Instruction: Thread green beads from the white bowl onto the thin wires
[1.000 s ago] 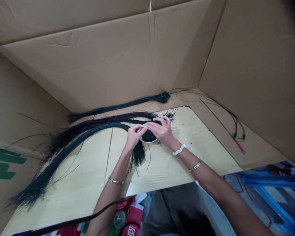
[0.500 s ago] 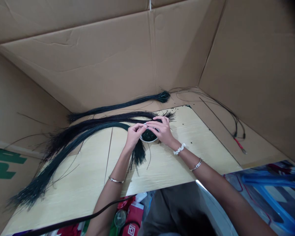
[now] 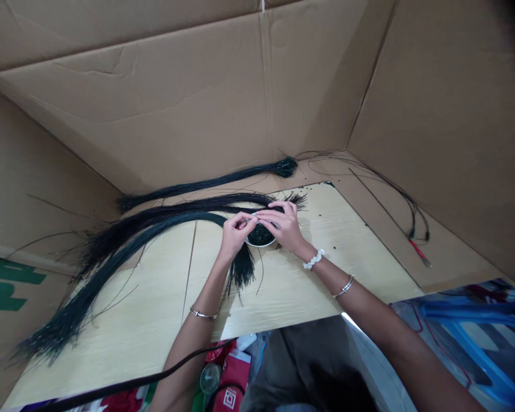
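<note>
My left hand (image 3: 236, 232) and my right hand (image 3: 285, 224) meet over a small white bowl (image 3: 261, 244) of tiny dark green pieces (image 3: 260, 234). Thumb and forefinger are pinched together on each hand, tip to tip, above the bowl's far rim. Whatever sits between the fingertips is too small to make out. A dark green bundle of thin strands (image 3: 167, 226) runs from the left and passes behind my left hand, its cut ends fanning out beside the bowl. Behind it a blackish bundle (image 3: 189, 207) reaches past my right hand's fingers.
Another dark strand bundle (image 3: 210, 184) lies along the cardboard wall (image 3: 189, 103). At right are loose dark wires (image 3: 381, 177) and a red-handled tool (image 3: 419, 253). The pale board (image 3: 317, 286) carries scattered dark specks. Blue plastic (image 3: 472, 343) shows below at right.
Both hands hold nearly the same place and pinch above the bowl. The view has shifted very slightly; no other movement shows.
</note>
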Demonstrator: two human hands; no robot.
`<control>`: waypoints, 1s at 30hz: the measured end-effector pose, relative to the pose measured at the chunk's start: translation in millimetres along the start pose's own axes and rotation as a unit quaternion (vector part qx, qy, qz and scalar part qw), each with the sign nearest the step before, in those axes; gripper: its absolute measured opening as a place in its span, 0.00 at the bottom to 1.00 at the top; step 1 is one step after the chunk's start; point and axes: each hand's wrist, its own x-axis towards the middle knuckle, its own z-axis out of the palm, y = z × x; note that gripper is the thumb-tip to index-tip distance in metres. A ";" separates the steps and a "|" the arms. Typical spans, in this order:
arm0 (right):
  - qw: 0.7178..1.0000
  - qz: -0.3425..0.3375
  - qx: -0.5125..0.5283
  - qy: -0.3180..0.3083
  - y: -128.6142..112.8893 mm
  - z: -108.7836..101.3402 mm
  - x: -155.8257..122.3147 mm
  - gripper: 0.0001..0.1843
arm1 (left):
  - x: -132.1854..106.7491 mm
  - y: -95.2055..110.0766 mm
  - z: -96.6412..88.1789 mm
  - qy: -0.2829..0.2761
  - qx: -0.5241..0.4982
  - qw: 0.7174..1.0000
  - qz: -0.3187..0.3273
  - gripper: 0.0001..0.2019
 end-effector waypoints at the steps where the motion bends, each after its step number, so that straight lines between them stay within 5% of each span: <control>1: 1.000 -0.004 -0.004 0.002 -0.4 -0.3 0.0 0.09 | -0.4 1.2 -0.3 0.000 0.009 1.000 0.009 0.15; 6: 1.000 -0.006 -0.019 -0.007 -2.7 -2.3 0.8 0.10 | -1.8 6.8 -0.8 0.003 0.027 0.999 0.040 0.13; 20: 0.995 0.079 0.061 -0.006 -2.9 -3.9 5.7 0.04 | 0.0 -1.8 0.1 0.001 -0.020 1.000 -0.003 0.16; 30: 0.999 0.029 0.025 0.008 -3.0 -4.5 4.4 0.05 | -1.1 -0.4 -0.2 0.004 -0.005 1.000 0.017 0.13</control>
